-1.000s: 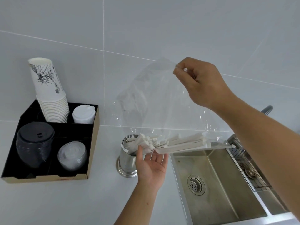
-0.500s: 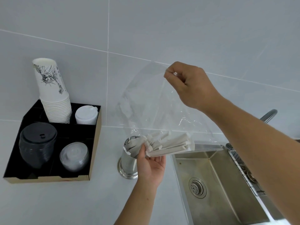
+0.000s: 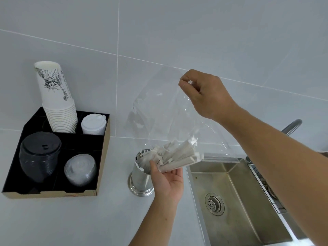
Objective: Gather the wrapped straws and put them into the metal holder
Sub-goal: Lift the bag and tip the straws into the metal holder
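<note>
Paper-wrapped straws (image 3: 174, 157) lie across left hand (image 3: 167, 181) fingers, thumb clamping them beside metal holder (image 3: 141, 176); right hand (image 3: 202, 93) pinches clear bag (image 3: 159, 110)

A pale grey tabletop (image 3: 62, 219) is filling the lower frame. A black tray (image 3: 53, 188) of cups and lids is sitting on it at left, the metal holder (image 3: 140, 181) is standing at centre, and a steel sink (image 3: 236, 197) is lying sunk into it at lower right.
</note>
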Demonstrator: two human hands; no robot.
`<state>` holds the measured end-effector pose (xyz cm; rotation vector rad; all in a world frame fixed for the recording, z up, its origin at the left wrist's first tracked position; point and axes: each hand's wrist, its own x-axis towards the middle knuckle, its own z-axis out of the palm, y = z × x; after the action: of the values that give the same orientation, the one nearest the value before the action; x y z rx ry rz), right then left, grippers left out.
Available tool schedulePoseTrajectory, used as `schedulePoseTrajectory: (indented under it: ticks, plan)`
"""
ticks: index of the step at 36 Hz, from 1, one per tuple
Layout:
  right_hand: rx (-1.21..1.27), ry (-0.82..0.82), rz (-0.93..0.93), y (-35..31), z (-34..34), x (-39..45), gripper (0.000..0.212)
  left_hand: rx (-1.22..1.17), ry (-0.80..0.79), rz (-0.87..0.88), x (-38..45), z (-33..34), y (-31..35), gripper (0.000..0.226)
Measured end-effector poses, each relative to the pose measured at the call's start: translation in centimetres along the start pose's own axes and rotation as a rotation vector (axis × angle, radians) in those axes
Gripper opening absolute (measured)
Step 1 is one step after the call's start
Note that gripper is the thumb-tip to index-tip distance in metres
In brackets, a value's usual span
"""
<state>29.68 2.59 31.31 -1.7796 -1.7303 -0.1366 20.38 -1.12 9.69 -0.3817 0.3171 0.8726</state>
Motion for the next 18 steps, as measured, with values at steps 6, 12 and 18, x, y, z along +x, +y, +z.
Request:
schedulePoseTrajectory:
  ticks: [6,12,18]
  plan:
    - [-0.054,0.027,-0.021,-0.2,0.3,0.2,0.014,0.119,0.011,-0.099,-1.1,-1.0,-0.2,0.036]
    - [-0.023,0.006,-0.017,-0.6,0.5,0.0,0.014,0.106,0.013,-0.097,-1.5,-0.6,-0.3,0.018]
    - [-0.014,-0.157,0.058,-0.7,-0.2,-1.2,0.029,0.057,0.068,-0.05,-1.1,-0.4,-0.2,0.017]
